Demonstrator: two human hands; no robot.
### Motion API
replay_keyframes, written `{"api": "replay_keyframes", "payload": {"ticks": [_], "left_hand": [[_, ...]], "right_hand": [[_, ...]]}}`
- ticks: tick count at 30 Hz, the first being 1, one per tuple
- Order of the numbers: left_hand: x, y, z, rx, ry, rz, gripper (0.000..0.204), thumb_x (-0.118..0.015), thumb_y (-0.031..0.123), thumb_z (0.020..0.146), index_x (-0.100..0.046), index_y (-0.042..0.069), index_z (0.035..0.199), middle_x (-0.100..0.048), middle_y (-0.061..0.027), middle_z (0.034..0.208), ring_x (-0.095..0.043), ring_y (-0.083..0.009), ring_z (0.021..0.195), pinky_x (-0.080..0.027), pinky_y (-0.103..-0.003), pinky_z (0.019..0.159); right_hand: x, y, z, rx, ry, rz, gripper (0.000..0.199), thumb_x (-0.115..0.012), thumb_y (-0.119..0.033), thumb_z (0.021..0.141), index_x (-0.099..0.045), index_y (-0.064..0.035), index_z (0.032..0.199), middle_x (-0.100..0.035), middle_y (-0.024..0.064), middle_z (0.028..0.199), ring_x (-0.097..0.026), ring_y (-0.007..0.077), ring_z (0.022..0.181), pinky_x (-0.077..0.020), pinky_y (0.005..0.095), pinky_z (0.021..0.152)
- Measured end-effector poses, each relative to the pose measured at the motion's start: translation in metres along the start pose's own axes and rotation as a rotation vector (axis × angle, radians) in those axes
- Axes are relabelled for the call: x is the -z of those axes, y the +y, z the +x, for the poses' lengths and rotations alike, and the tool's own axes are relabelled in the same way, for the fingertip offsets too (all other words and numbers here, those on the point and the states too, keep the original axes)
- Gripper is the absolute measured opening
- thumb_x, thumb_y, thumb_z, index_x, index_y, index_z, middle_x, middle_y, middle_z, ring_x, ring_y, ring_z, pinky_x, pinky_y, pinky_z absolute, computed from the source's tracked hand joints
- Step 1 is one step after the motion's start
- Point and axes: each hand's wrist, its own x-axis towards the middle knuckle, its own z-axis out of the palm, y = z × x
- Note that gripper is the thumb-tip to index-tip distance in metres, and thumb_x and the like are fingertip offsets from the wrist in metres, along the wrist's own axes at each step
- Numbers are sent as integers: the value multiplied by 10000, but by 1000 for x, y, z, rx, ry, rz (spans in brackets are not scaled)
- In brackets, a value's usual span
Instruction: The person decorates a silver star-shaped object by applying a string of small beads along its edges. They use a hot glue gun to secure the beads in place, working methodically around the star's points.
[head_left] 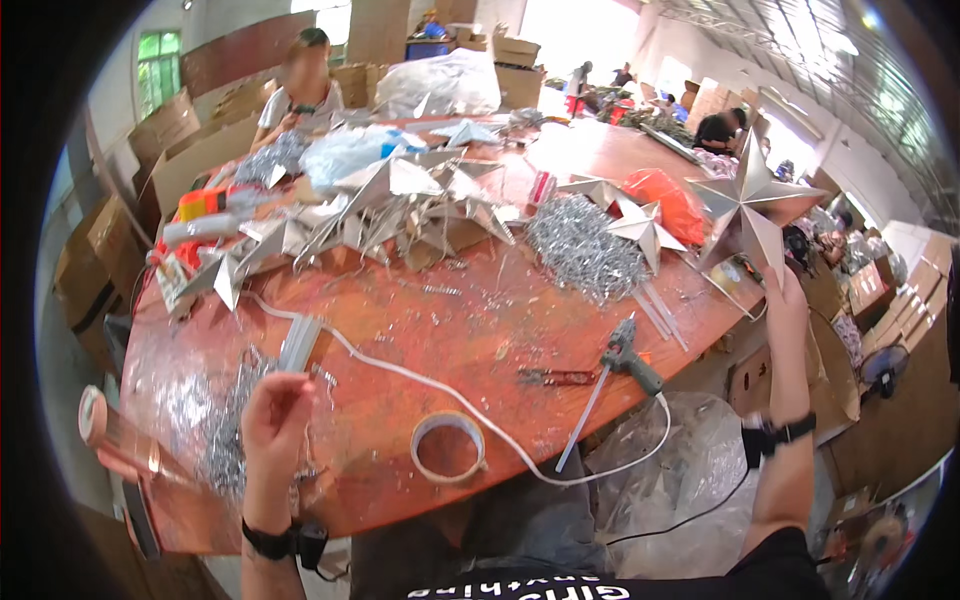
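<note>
My right hand (786, 305) is raised past the table's right edge, closed on the lower point of a large silver star (752, 205). Low over the near left of the table is my left hand (275, 415), its fingers curled together; whatever they may hold is hidden. Beside that hand lies a pile of thin silver chains (228, 440), with a bundle of clear sticks (299, 343) just beyond. A grey-green glue gun (632, 360) with a stick in its back rests at the right front, trailing a white cord (440, 385).
A tape roll (418, 450) and a red-handled tool (556, 377) lie near the front edge. Silver stars (385, 195) are heaped farther back, near a chain pile (585, 245) and a red-orange bag (665, 205). Another person (303, 85) is across the table. Clear plastic (670, 450) hangs below the edge.
</note>
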Motion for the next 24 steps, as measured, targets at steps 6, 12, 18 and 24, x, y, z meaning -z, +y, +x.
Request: {"api": "replay_keyframes", "payload": {"ticks": [6,12,18,24], "left_hand": [[-19,19,-2,38,-62,117,145,-537,-60,897,-611,4,1004,-560,-22,996,-545,-80,911,-423,-201,798],[-16,22,-3,5,-72,118,200,-510,-70,900,-650,-6,1028,-541,-23,1022,-523,-88,926,-405,-201,792],[-15,22,-7,50,-96,90,276,-521,-89,876,-669,5,1089,-552,-21,1025,-523,-92,922,-406,-204,792],[-14,13,-7,22,-126,82,331,-524,-113,850,-651,2,1132,-557,-37,1023,-529,-96,929,-412,-208,810]], "right_hand": [[-7,-110,-130,-573,-731,1083,200,-531,-249,968,-465,-126,825,-321,-55,589,-301,42,471,-208,204,413],[-43,-144,-186,-634,-1313,1015,191,-508,-242,981,-542,-54,976,-326,-92,652,-297,17,556,-232,184,487],[-78,-128,-194,-606,-1548,908,210,-484,-229,989,-561,-38,1035,-363,-99,668,-297,13,570,-248,183,505],[-84,-130,-200,-177,-1075,863,252,-529,-263,966,-567,-14,963,-497,-46,692,-460,68,661,-375,214,607]]}}
